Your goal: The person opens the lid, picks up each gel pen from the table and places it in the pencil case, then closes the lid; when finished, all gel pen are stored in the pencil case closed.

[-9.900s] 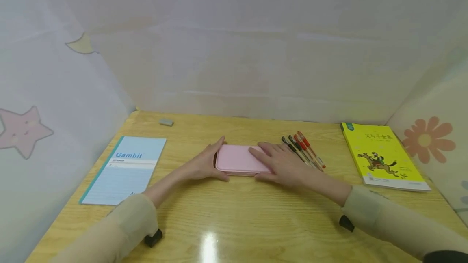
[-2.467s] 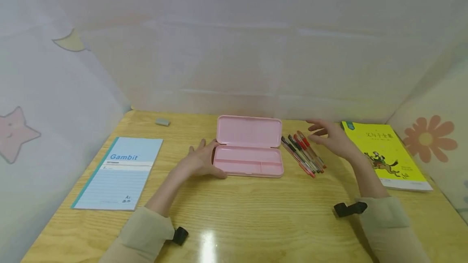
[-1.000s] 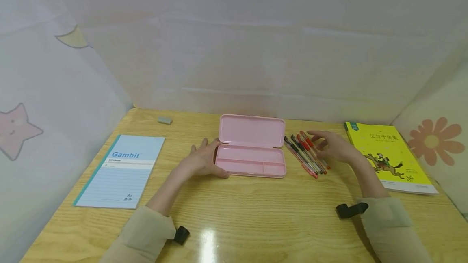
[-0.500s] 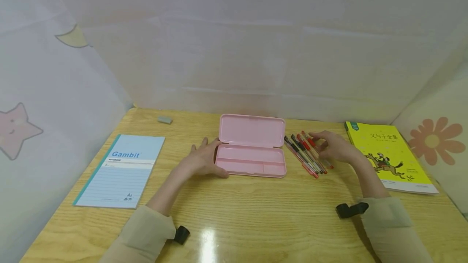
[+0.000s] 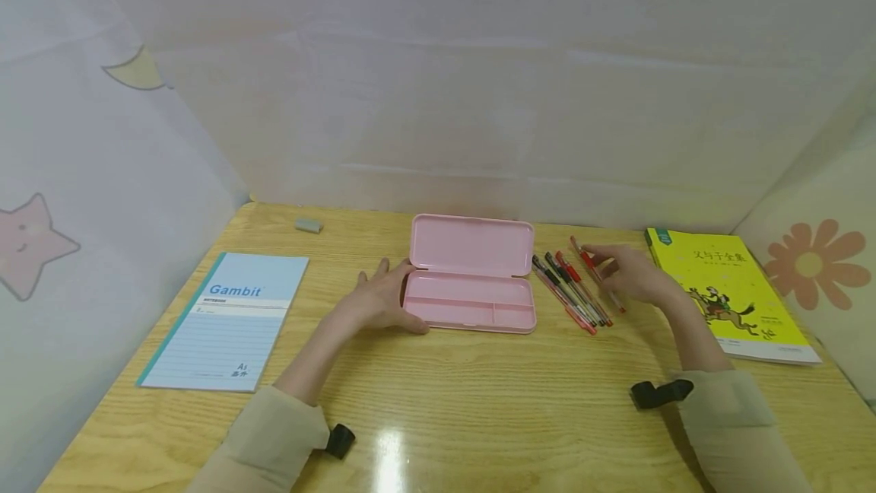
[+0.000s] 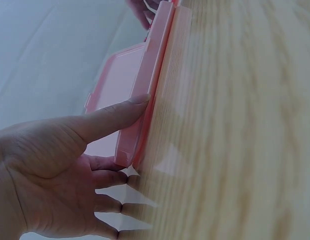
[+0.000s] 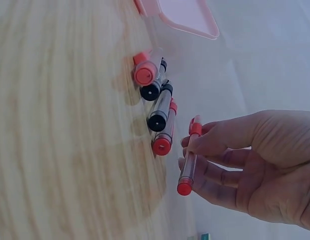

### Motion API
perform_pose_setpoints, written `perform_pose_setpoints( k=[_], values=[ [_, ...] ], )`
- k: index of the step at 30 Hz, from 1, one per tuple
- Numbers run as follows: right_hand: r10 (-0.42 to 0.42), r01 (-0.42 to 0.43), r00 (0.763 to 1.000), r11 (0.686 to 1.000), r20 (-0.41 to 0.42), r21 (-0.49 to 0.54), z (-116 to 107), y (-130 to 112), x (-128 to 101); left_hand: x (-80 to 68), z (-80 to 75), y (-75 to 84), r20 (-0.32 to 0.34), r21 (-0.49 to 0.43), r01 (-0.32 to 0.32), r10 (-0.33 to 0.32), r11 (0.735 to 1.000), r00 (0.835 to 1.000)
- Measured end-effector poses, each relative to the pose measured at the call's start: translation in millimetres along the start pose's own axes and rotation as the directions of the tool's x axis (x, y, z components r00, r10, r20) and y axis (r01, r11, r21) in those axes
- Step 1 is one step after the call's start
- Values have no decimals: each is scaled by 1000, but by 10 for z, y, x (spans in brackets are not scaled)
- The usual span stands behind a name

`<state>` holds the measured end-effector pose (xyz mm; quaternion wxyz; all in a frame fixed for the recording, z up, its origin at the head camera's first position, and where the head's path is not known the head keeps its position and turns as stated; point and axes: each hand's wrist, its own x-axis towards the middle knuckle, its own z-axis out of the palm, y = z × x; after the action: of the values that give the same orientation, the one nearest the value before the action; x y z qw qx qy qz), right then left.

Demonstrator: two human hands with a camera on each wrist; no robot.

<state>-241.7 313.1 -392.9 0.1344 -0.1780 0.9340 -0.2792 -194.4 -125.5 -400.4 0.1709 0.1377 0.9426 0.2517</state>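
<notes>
The right hand (image 5: 633, 274) has now lifted one red pen (image 7: 187, 162) off the counter (image 5: 479, 394), pinched between thumb and fingers (image 7: 205, 145), where half a second ago it only touched the row; four pens (image 5: 568, 291) remain beside the open pink case (image 5: 468, 303). The left hand (image 5: 379, 301), unmoved, rests flat with straight fingers against the case's left end. The right hand hides the pen's middle in the head view.
</notes>
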Motion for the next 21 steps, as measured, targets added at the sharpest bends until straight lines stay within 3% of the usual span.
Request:
perform_pose_setpoints(
  k=[12, 21],
  values=[
    [-30, 38, 991, 997, -128, 63, -59, -88, -17, 0, -3, 9, 3, 3, 10, -10, 1000, 1000],
    [7, 29, 976, 987, -219, 158, -67, -185, -29, -14, 0, 15, 1, -14, 9, -9, 1000, 1000]
  ],
)
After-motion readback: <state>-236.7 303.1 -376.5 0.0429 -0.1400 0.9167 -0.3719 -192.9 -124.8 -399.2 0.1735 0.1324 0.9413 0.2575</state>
